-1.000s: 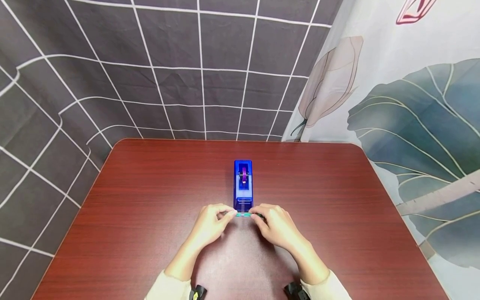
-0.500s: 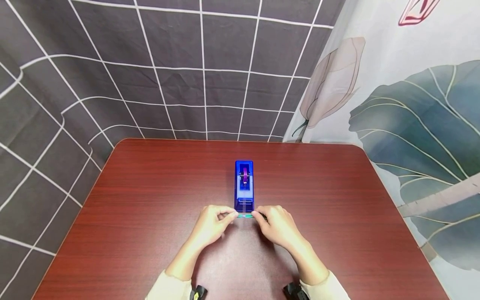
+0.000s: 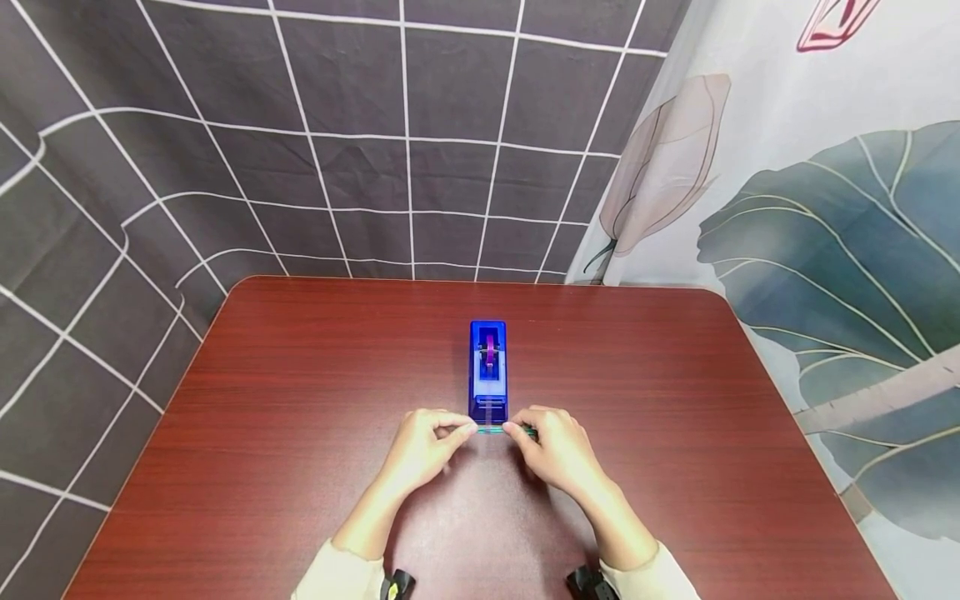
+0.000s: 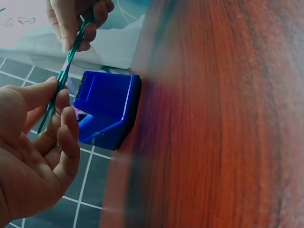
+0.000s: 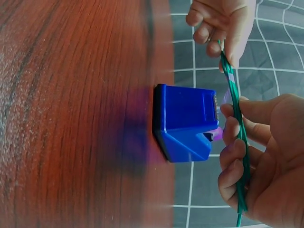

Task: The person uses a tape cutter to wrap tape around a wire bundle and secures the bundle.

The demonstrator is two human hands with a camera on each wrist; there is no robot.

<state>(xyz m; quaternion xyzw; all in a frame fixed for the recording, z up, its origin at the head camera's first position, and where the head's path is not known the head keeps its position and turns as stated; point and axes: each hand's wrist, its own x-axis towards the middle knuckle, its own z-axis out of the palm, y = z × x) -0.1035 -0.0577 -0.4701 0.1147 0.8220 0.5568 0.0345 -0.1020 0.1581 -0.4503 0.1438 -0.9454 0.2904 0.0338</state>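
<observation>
A thin bundle of green strands [image 5: 236, 92] is stretched between both hands, in front of a blue tape dispenser [image 3: 489, 392]. My left hand [image 3: 422, 446] pinches one end between thumb and fingertips. My right hand [image 3: 558, 446] grips the other end, with fingers curled round it and strands poking out past the palm in the right wrist view. Clear tape [image 3: 488, 408] runs from the purple roll [image 3: 491, 352] over the dispenser's toothed edge [image 5: 216, 107] to the bundle's middle, where a pale band shows on the strands. Exactly how the tape lies there is hard to tell.
The dispenser stands on a reddish-brown wooden table [image 3: 315, 375], its cutting end facing the person. A dark grid-patterned curtain [image 3: 442, 175] hangs behind the table, and a white leaf-print curtain [image 3: 675, 183] is at the right.
Both hands stay almost in place at the dispenser's front, shifting only slightly. More of the green bundle shows beside the right thumb now. The dispenser stays put.
</observation>
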